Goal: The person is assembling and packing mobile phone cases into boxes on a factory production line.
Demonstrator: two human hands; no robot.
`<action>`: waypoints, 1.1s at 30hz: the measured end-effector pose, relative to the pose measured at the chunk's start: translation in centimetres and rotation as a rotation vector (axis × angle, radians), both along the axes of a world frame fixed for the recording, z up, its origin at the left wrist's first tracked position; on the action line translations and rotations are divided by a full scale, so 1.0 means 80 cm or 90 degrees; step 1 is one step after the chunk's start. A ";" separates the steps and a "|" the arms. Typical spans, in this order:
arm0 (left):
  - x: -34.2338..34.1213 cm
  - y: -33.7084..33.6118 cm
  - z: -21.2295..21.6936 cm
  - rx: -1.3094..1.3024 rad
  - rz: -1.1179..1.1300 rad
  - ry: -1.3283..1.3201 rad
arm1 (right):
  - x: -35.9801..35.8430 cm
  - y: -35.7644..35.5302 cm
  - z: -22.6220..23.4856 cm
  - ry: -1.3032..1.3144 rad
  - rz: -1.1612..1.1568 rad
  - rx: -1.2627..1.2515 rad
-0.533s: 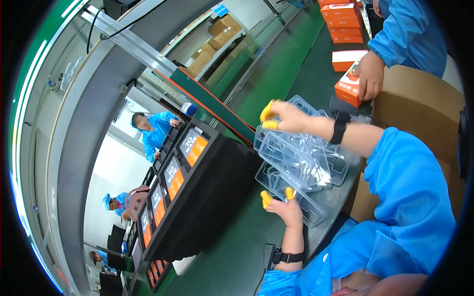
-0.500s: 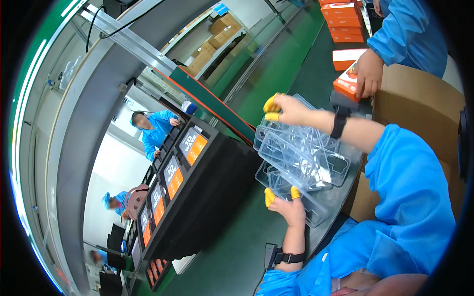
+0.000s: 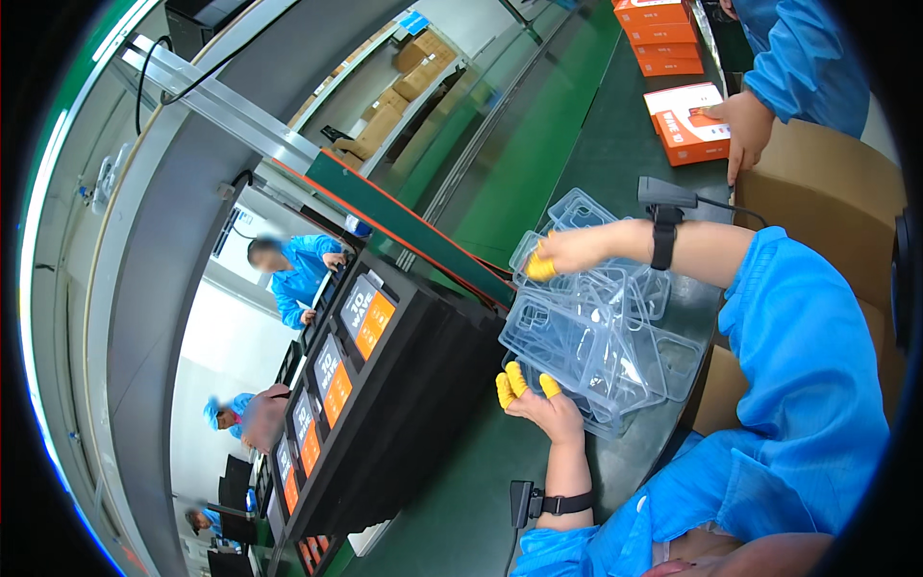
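A loose pile of clear plastic trays (image 3: 577,341) lies on the dark green work surface in front of me. My right hand (image 3: 572,252), with yellow finger cots, reaches over the far part of the pile. Its fingers are drawn together on the edge of a clear plastic tray (image 3: 524,252). My left hand (image 3: 543,404), also in yellow finger cots, is at the pile's near lower edge, fingers apart and gripping nothing visible. Both wrists wear black straps with small devices.
Beyond my right arm, a co-worker's hand (image 3: 745,125) touches orange-and-white boxes (image 3: 694,144). More orange boxes (image 3: 663,43) are stacked behind. An open cardboard carton (image 3: 817,192) stands beside my right arm. A black rack (image 3: 404,385) with orange-and-grey labels rises at the left.
My right hand's fingers have come together and lowered onto the trays. My left hand has shifted slightly left. The co-worker's box now rests with another one, and the view has shifted a little.
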State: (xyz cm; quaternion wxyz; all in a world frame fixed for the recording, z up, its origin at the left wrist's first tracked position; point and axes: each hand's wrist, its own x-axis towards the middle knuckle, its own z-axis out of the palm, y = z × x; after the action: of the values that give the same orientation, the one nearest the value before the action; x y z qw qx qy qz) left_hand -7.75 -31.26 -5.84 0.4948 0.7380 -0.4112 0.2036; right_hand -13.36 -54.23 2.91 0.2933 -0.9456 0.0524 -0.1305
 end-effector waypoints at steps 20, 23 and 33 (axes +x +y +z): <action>-0.005 -0.046 -0.004 0.035 -0.130 0.010 | 0.046 -0.140 0.014 -0.339 -0.283 0.583; -0.003 -0.051 -0.008 0.033 -0.123 -0.009 | 0.011 -0.130 0.062 -0.422 -0.327 0.533; 0.011 -0.052 -0.003 -0.087 -0.096 -0.006 | -0.082 0.058 0.064 -0.253 0.311 -0.137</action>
State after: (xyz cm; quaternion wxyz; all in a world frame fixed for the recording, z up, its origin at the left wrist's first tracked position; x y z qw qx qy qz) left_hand -6.84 -35.39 -6.06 0.5563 0.6681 -0.4532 0.1968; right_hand -19.94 -49.56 8.03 0.2191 -0.9119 -0.2484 -0.2426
